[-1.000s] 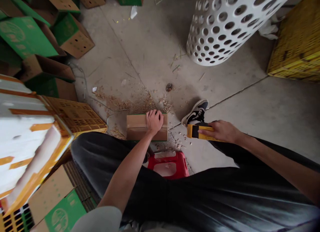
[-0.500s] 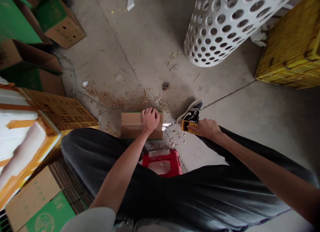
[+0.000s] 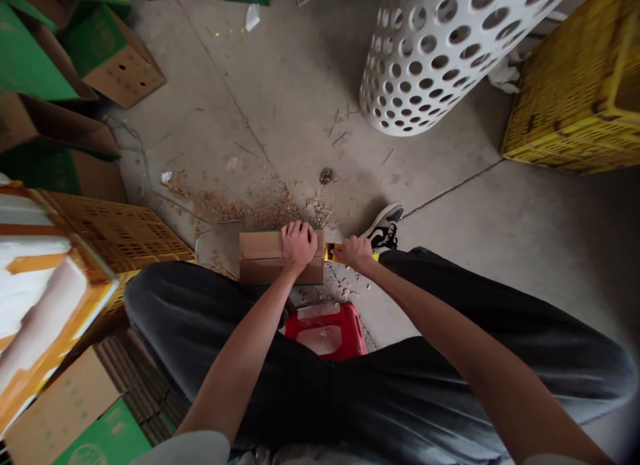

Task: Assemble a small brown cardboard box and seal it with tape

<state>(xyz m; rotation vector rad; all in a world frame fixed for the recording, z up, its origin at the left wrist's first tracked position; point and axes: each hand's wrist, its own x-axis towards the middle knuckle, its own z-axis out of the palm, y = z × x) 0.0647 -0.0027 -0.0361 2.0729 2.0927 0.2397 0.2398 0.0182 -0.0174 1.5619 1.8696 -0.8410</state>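
Note:
A small cardboard box (image 3: 260,259) lies on the concrete floor between my legs, with a pale strip along its top seam. My left hand (image 3: 299,246) rests palm-down on top of the box, fingers over the far side. My right hand (image 3: 356,251) is shut around a yellow tape dispenser (image 3: 333,252), mostly hidden by the fingers. The dispenser's front end is at the box's right edge. A dark-and-white sneaker (image 3: 385,229) sits just beyond my right hand.
A red stool (image 3: 327,335) stands behind the box, between my dark trousers. Wood shavings (image 3: 250,210) are scattered beyond the box. A white perforated cylinder (image 3: 425,58) and yellow crate (image 3: 575,98) stand far right; an orange crate (image 3: 115,228) and green-printed cartons (image 3: 113,55) lie left.
My right hand has moved left with the dispenser, from beside the sneaker to the box's right edge. My left hand stays on the box. The view has shifted slightly.

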